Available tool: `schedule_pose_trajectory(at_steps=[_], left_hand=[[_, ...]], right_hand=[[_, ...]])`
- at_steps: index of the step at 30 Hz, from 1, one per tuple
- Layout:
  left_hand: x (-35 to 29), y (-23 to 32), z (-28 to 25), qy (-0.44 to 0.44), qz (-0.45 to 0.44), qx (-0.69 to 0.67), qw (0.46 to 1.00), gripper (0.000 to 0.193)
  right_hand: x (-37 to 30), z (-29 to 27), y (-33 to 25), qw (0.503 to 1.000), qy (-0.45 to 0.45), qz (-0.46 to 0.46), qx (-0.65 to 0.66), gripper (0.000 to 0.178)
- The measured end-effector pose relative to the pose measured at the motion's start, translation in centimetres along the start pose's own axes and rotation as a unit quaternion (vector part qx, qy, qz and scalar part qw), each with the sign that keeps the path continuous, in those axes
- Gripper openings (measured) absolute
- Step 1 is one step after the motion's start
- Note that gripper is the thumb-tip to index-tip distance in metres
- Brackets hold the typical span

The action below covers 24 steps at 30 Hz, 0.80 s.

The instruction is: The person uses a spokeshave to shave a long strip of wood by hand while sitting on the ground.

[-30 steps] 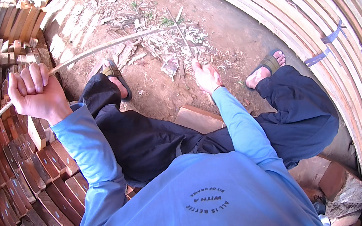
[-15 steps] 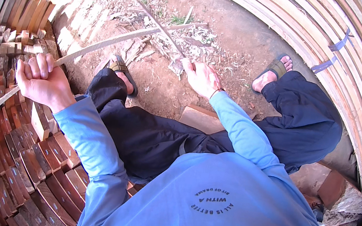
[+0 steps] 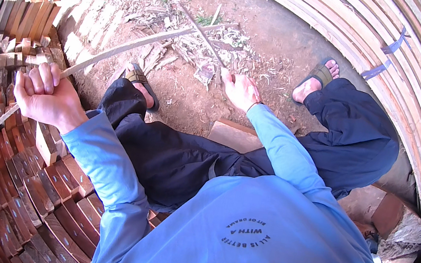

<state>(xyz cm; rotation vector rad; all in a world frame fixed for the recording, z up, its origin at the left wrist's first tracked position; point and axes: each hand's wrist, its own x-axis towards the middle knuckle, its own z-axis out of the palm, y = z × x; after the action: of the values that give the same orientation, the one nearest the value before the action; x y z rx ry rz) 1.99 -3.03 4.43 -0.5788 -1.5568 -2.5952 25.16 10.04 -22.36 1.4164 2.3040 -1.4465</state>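
My left hand [image 3: 52,96] is closed around a long, pale, slightly bent wooden strip [image 3: 118,51]. One end of the strip curves down at the far left, and the other reaches toward the upper middle. Closed around the near end of a long, thin, blade-like tool [image 3: 213,52] is my right hand [image 3: 242,89]. Its handle is hidden in my fist, so its exact kind is unclear. The tool slants up and left, crossing the strip near the strip's far end; whether the two touch I cannot tell.
Stacked brown wooden blocks [image 3: 29,185] fill the left side. Long curved-looking pale boards [image 3: 390,89] run along the upper right. Wood shavings [image 3: 218,49] litter the dirt floor beyond my sandalled feet. A wooden block [image 3: 233,136] lies between my legs.
The tool in my right hand has swung a little, its far tip shifting to the right. My right hand has moved slightly right and down; my left hand keeps its grip, almost still.
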Motion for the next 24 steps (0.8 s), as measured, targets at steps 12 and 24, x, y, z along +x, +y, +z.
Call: schedule_pose_trajectory(at_steps=[12,24], left_hand=[[0.0,-0.5,0.3,0.013,-0.005,0.000,1.000,0.043],[-0.1,-0.7,0.4,-0.005,-0.013,-0.013,1.000,0.042]], right_hand=[[2.7,-0.1,2.8,0.991,-0.016,0.102,0.081,0.067],[2.3,-1.5,1.7,0.981,-0.074,0.129,0.122,0.069]])
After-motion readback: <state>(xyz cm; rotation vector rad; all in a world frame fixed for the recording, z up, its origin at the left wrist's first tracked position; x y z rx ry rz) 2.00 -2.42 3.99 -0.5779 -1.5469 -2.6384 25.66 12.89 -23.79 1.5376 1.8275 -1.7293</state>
